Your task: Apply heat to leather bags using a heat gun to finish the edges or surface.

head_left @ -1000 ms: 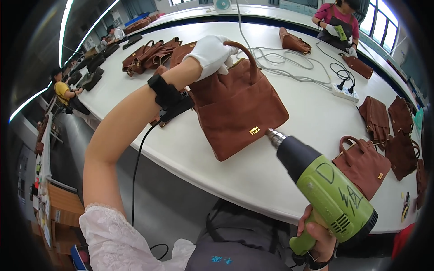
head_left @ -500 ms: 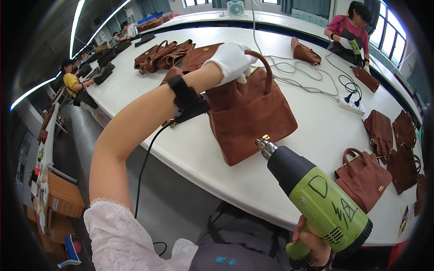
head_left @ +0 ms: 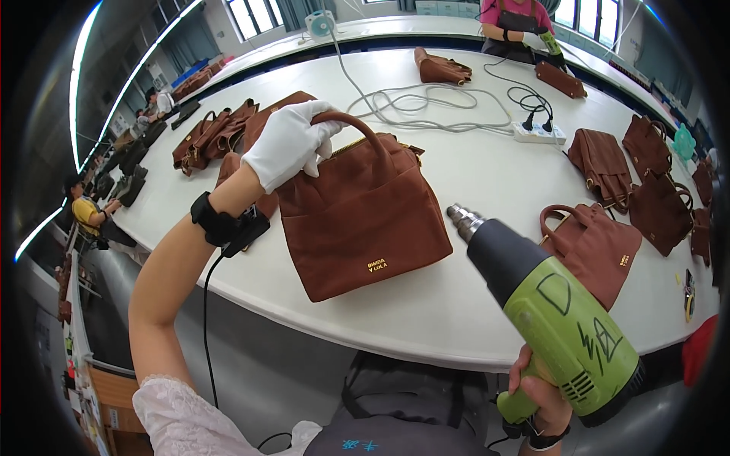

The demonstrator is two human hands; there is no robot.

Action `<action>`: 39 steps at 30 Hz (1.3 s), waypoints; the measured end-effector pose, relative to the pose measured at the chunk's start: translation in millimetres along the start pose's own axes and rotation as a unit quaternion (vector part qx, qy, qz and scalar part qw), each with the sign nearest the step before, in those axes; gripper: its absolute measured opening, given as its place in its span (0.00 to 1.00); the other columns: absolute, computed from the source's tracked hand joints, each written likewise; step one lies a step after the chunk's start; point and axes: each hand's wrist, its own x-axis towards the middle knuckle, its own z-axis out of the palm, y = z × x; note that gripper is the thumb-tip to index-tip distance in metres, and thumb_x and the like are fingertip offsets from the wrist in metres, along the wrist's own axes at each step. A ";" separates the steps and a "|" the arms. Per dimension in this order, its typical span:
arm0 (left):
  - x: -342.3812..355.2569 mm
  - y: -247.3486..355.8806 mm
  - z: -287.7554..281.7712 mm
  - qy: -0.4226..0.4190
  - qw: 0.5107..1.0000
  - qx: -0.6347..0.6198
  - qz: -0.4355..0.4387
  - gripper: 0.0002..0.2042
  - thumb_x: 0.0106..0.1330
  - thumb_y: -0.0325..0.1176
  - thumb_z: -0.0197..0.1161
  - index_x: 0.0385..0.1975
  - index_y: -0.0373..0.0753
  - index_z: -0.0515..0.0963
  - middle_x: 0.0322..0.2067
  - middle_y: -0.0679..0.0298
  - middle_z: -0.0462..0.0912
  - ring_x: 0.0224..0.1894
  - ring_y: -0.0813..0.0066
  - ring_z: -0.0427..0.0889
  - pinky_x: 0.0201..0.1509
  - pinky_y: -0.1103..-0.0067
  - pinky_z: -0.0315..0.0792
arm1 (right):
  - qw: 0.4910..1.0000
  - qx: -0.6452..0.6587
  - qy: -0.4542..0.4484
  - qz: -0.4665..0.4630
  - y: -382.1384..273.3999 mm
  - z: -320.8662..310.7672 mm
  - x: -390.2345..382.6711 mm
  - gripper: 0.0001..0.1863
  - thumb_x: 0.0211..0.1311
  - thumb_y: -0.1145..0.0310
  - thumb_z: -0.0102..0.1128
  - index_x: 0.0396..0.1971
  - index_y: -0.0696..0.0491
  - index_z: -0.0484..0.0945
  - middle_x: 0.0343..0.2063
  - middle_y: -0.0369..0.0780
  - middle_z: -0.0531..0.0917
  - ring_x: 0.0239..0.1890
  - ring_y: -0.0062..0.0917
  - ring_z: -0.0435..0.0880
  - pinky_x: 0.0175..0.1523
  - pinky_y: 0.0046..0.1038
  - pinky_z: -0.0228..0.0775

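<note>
My left hand (head_left: 293, 140), in a white glove, is closed on the handle of a brown leather handbag (head_left: 365, 220). The bag stands tilted over the table, its gold lettering facing me and its zip top partly showing. My bare right hand (head_left: 544, 391) grips a green and black heat gun (head_left: 559, 319) by its handle. The metal nozzle points up and left, just off the bag's right edge and not touching it. Part of my right hand's fingers is hidden behind the gun.
More brown bags (head_left: 593, 247) lie at the right, others (head_left: 217, 137) behind my left hand. A grey cable runs over the white table (head_left: 304, 72) to a power strip (head_left: 538, 134). Across the table a co-worker (head_left: 517, 26) holds another heat gun. A fan (head_left: 320, 25) stands behind.
The view has swung right. The nozzle, earlier over the bag's front near the lettering, is now off its right edge. My left hand still holds the handle.
</note>
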 end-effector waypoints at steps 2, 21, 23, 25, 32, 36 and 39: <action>1.0 2.6 3.2 -0.011 1.000 0.005 0.006 0.09 0.65 0.29 0.52 0.42 0.35 0.76 0.17 0.67 0.74 0.13 0.86 0.68 0.15 0.88 0.63 | 0.997 0.032 -0.067 0.002 0.6 -3.3 -4.2 0.29 0.41 0.73 0.60 0.47 0.66 0.65 0.30 0.48 0.72 0.19 0.32 0.74 0.22 0.25 0.70; 26.7 -40.8 -24.1 0.094 0.995 0.024 0.000 0.16 0.60 0.18 0.45 0.45 0.32 0.75 0.36 0.63 0.81 0.29 0.83 0.77 0.28 0.88 0.73 | 0.992 0.003 -0.124 0.030 31.0 -24.7 -14.3 0.17 0.45 0.67 0.63 0.34 0.61 0.72 0.23 0.42 0.76 0.22 0.26 0.76 0.26 0.24 0.68; 25.9 -37.3 -15.9 0.086 0.996 -0.026 0.012 0.14 0.62 0.21 0.47 0.45 0.32 0.76 0.36 0.63 0.81 0.30 0.83 0.77 0.29 0.88 0.73 | 0.981 -0.046 -0.177 0.064 62.3 -45.5 -9.6 0.16 0.42 0.68 0.63 0.33 0.58 0.73 0.20 0.39 0.77 0.22 0.24 0.76 0.27 0.23 0.69; 19.6 -39.1 -10.6 0.090 0.995 -0.030 0.034 0.12 0.65 0.27 0.51 0.45 0.33 0.76 0.36 0.63 0.81 0.31 0.83 0.78 0.29 0.88 0.72 | 0.958 -0.186 -0.216 0.036 59.4 -34.8 -7.8 0.15 0.41 0.69 0.61 0.32 0.56 0.73 0.19 0.38 0.77 0.22 0.22 0.76 0.27 0.22 0.69; 14.9 -59.7 -17.4 0.066 0.996 -0.040 0.034 0.12 0.66 0.36 0.56 0.42 0.34 0.78 0.35 0.65 0.81 0.31 0.85 0.77 0.29 0.88 0.74 | 0.988 0.012 -0.137 0.066 2.0 6.0 8.5 0.23 0.45 0.71 0.62 0.42 0.63 0.69 0.30 0.44 0.75 0.21 0.27 0.76 0.25 0.25 0.70; 19.9 -49.9 -5.8 0.048 0.995 -0.044 0.079 0.11 0.65 0.35 0.56 0.40 0.34 0.78 0.34 0.66 0.81 0.33 0.84 0.78 0.31 0.87 0.75 | 0.994 0.034 -0.085 0.064 -0.8 2.7 -4.1 0.28 0.42 0.74 0.61 0.47 0.65 0.66 0.30 0.45 0.74 0.21 0.29 0.76 0.24 0.25 0.70; 33.0 -42.5 6.7 0.021 0.998 -0.039 0.038 0.09 0.64 0.30 0.56 0.39 0.33 0.78 0.33 0.65 0.81 0.35 0.80 0.80 0.36 0.83 0.76 | 0.995 0.063 -0.012 0.078 0.2 3.1 -10.2 0.29 0.41 0.74 0.60 0.47 0.66 0.66 0.30 0.48 0.73 0.21 0.30 0.76 0.24 0.24 0.71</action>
